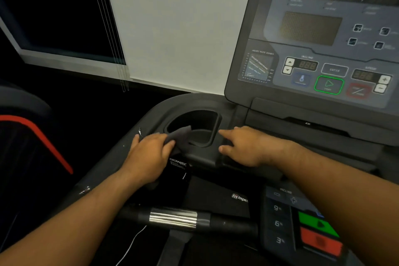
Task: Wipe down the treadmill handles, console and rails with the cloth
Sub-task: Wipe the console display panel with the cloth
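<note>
A dark grey cloth (181, 136) lies over the left rim of the treadmill's cup holder (207, 125). My left hand (149, 153) grips the cloth against the black left side of the console deck (129, 147). Resting flat to the right of the cup holder is my right hand (244, 147), fingers stretched out, empty. The console panel (319, 34) with its display and buttons stands tilted at the upper right. A front handlebar with a chrome sensor band (172, 218) runs across below my forearms.
A lower control pad (302, 222) with incline keys and green and red buttons sits under my right forearm. A white wall and a dark window with blind cords (108, 28) are at the left. Another machine with a red stripe (43, 136) stands at far left.
</note>
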A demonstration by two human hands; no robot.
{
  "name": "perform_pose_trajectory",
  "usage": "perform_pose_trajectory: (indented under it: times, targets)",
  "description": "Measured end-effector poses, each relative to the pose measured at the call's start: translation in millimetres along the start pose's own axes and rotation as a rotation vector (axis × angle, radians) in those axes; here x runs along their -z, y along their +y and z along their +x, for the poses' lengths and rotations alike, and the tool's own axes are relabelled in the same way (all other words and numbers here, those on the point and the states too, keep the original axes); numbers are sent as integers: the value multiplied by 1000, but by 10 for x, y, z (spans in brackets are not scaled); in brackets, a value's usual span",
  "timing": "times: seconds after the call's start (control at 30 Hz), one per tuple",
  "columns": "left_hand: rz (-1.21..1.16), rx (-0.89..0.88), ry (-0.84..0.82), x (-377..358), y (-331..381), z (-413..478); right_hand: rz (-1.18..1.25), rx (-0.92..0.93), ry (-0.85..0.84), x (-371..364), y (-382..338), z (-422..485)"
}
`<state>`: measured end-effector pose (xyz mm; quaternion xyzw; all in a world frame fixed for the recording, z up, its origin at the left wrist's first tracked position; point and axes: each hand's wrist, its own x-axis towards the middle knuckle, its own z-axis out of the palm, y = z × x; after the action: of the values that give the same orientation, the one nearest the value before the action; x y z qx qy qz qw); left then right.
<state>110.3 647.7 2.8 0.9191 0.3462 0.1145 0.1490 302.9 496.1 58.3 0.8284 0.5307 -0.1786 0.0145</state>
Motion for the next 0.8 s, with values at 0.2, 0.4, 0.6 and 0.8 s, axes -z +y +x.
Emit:
perform_pose_trajectory:
  times: [0.2, 0.4, 0.6, 0.8]
  targets:
    - [-323, -388, -156, 49, 582, 5, 277, 134, 318, 139, 78, -397]
    - [-429, -522, -244, 159, 1038, 59, 451, 205, 324, 240, 183, -860]
    - [-890, -399, -249, 65, 1447, 112, 526, 26, 639, 209, 327, -1053]
    - [-1018, -443, -165, -150, 1671, 36, 642, -278, 854, 238, 631, -1117]
